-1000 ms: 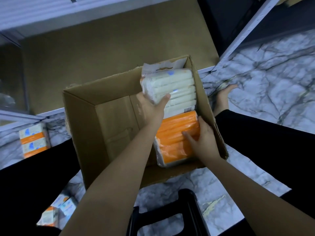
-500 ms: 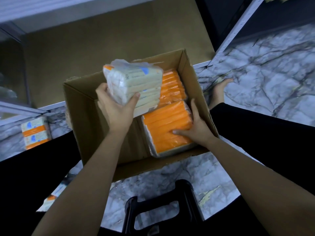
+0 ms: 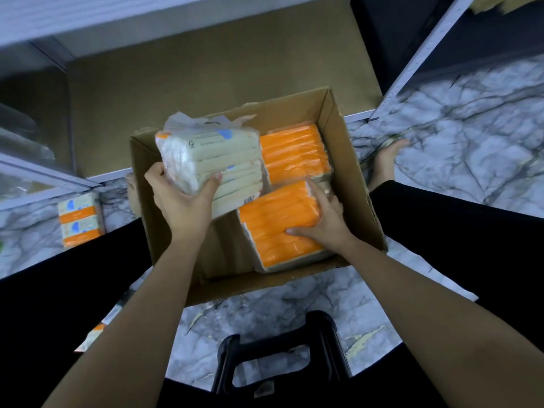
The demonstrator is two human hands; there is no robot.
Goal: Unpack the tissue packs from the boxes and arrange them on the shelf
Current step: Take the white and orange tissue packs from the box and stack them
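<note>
Tissue pack [image 3: 212, 160] is clasped by left hand [image 3: 182, 198] above the box [image 3: 347, 148]; orange pack [image 3: 276, 225], directly under the spread right hand [image 3: 323, 222], is pressed.

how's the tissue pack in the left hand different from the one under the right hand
The lifted pack, gripped by the left hand, is raised above the cardboard box; the near pack lies inside it under the right hand. The lifted pack shows its pale cream side with a barcode and a blue mark; the near pack shows its orange face. The lifted pack is clamped between thumb and fingers; the near pack is only pressed from above. Both are plastic-wrapped bundles.
</note>
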